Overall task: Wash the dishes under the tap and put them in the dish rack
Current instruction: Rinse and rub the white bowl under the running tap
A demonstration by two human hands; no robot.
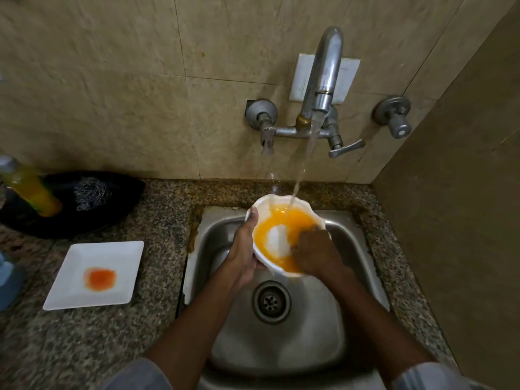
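A white scalloped bowl (277,205), smeared inside with orange-yellow residue, is held tilted over the steel sink (281,347). Water runs from the wall tap (323,80) into the bowl. My left hand (244,249) grips the bowl's left rim and underside, thumb on the rim. My right hand (313,253) is pressed inside the bowl on its right side, fingers against the orange film. A white square plate (70,291) with an orange-red stain lies on the granite counter left of the sink.
A black tray (112,212) at the back left holds a steel scrubber (90,195) and a yellow-green bottle (33,192). Tap handles (344,149) stick out from the tiled wall. A brown side wall (464,220) stands close on the right. No dish rack is in view.
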